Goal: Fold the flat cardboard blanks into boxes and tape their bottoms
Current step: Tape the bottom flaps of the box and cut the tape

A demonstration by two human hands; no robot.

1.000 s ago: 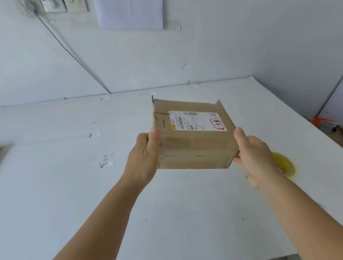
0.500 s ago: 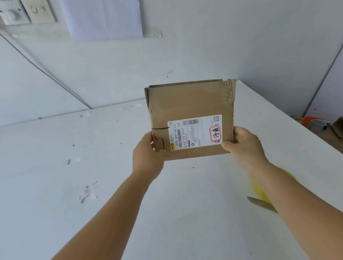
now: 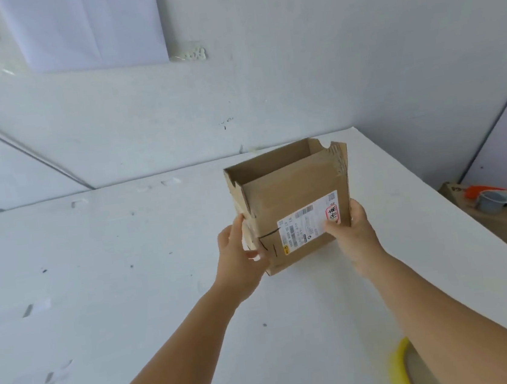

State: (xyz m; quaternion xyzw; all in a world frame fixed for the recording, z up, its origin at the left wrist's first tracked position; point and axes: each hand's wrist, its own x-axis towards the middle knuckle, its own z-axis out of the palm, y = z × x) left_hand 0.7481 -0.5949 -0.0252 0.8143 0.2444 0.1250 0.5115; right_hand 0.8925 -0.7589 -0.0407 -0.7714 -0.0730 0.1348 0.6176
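Box (image 3: 291, 206) upright, open end up, at the table's (image 3: 130, 284) far right corner. Left hand (image 3: 240, 256) and right hand (image 3: 350, 231) grip opposite sides, thumbs on the near face, probably to square the walls; tape (image 3: 400, 364) lies near.

The open-topped brown cardboard box (image 3: 291, 206) is held between the hands above the white surface (image 3: 128, 269); the yellow tape roll (image 3: 398, 364) is found at its five o'clock.
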